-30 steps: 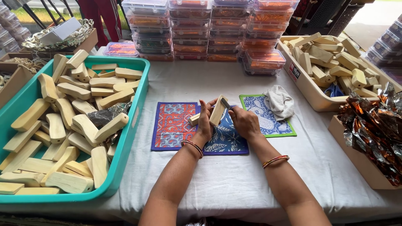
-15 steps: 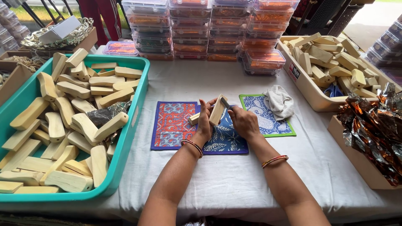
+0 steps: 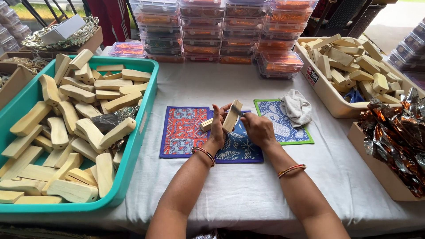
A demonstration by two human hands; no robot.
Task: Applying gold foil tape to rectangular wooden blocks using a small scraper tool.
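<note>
Fingers [image 3: 218, 121] of the left hand [image 3: 217, 132] clasp a pale wooden block [image 3: 232, 116], upright above the patterned mats [image 3: 183, 130] at mid-counter. Right hand [image 3: 256, 129] pinches something small at the block's upper end; what, I cannot tell. Block looks stiff, light, smooth but dry, best gripped across its long sides. Teal tray [image 3: 148, 102] of similar blocks sits at the left edge.

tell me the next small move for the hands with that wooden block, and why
Probably draw the right hand along the wooden block: the left hand props it upright over the patterned mats, and the right hand's fingertips already meet its upper edge. Whether they pinch a small tool is unclear.
</note>
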